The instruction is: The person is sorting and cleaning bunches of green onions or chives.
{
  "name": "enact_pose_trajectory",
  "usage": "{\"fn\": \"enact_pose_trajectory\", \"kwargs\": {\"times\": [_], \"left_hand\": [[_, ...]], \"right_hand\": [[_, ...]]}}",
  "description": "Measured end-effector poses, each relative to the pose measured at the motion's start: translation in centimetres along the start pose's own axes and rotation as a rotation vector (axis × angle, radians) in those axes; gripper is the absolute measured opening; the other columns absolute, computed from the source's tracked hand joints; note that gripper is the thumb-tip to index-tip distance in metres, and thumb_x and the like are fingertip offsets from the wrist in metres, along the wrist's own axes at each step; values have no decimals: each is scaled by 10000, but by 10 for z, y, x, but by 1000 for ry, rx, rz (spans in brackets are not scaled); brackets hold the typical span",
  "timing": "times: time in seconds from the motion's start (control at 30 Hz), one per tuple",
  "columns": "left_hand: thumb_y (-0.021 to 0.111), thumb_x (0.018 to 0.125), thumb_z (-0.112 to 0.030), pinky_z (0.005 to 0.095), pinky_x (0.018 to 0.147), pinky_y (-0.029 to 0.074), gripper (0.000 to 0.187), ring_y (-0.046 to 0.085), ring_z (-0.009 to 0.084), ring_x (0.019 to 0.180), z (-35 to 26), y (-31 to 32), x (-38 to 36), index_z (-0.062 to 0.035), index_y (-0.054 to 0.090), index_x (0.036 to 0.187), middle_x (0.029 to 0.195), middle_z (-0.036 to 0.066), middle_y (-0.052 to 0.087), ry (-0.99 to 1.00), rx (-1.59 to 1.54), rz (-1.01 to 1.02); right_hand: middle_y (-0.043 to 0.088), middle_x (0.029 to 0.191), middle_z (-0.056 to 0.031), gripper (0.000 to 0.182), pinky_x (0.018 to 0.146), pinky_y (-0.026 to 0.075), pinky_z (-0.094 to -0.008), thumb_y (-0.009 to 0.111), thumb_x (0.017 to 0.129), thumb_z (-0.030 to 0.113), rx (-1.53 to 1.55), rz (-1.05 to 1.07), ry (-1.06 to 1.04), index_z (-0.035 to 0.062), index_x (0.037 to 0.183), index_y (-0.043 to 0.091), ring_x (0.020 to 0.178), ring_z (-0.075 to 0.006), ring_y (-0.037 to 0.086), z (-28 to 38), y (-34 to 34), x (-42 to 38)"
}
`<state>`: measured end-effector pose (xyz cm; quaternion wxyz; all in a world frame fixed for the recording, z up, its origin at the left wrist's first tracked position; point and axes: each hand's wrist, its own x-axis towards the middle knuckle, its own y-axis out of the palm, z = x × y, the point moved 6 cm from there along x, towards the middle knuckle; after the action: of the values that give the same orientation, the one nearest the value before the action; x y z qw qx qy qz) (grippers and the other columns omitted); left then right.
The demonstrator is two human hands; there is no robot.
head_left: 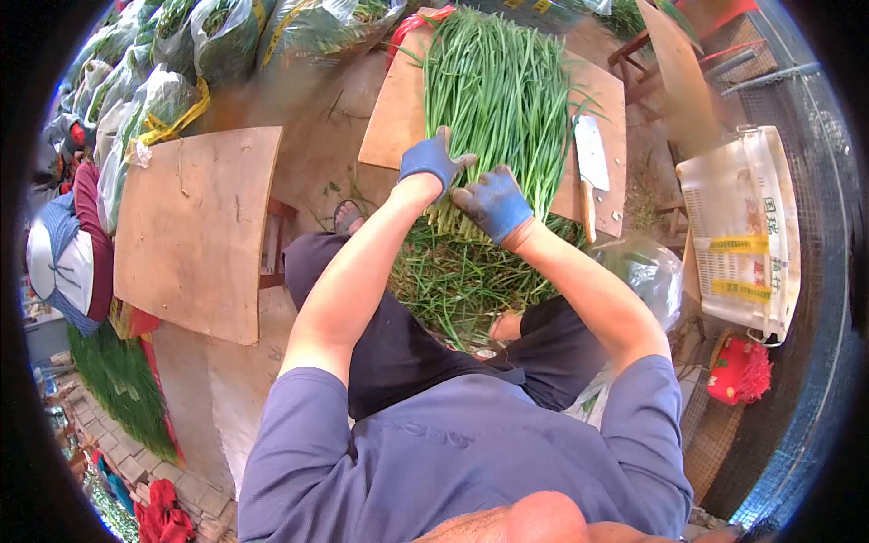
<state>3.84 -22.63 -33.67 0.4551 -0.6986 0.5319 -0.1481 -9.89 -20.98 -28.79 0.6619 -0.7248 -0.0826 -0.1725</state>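
Note:
A thick bundle of long green garlic chives (493, 100) lies on a wooden board, its pale stem ends toward me. My left hand (433, 163), in a blue and grey work glove, rests at the bundle's left edge. Its thumb and fingers are spread apart against the stalks. Gloved the same way, my right hand (496, 204) is curled over the lower stems, fingers closed on chives near the cut ends. A cleaver (591, 154) with a wooden handle lies on the board to the right of the bundle.
Chive trimmings (453, 276) cover the ground between my legs. A second wooden board (195, 231) stands to the left, near a person in a striped apron (68, 258). Stuffed plastic bags (226, 41) line the back left. A white crate (740, 226) stands at the right.

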Motion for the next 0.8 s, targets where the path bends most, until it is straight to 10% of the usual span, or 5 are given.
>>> {"fn": "enact_pose_trajectory", "kwargs": {"times": [0.37,0.5,0.63,0.73,0.8], "left_hand": [[626,765,-719,444,992,456,1011,567,381,1194,3,4,-2,-60,356,1483,1301,236,580,-58,6,-36],[574,805,-715,450,963,474,951,589,375,1162,5,-1,-10,-53,389,1463,1287,233,590,-46,10,-84],[515,856,-699,448,1012,435,867,551,382,1204,14,-21,-15,-48,445,1424,1296,243,576,-77,-101,-69],[481,875,-702,468,1055,391,856,486,401,1263,32,-29,-4,-53,430,1432,1369,246,510,76,-161,-431],[457,864,-733,478,1074,368,899,441,407,1300,53,-8,25,-57,395,1454,1417,247,459,35,-157,-396]], "right_hand": [[641,804,-60,195,601,457,-312,719,846,205,1802,1,734,23,911,706,677,-171,590,60,-145,-73],[549,638,34,274,623,471,-307,651,898,336,2291,-682,736,74,818,645,572,-160,537,28,-155,-144],[699,962,-180,390,781,522,-414,594,936,387,211,860,986,97,1196,610,875,-341,681,28,-54,-235],[625,1212,-223,441,906,498,-392,613,928,284,509,-137,1261,80,1313,546,1059,-362,638,-6,-60,-235],[669,1072,-76,426,881,475,-285,601,961,222,558,-372,1187,81,1356,530,972,-150,623,-33,-59,-212]]}}
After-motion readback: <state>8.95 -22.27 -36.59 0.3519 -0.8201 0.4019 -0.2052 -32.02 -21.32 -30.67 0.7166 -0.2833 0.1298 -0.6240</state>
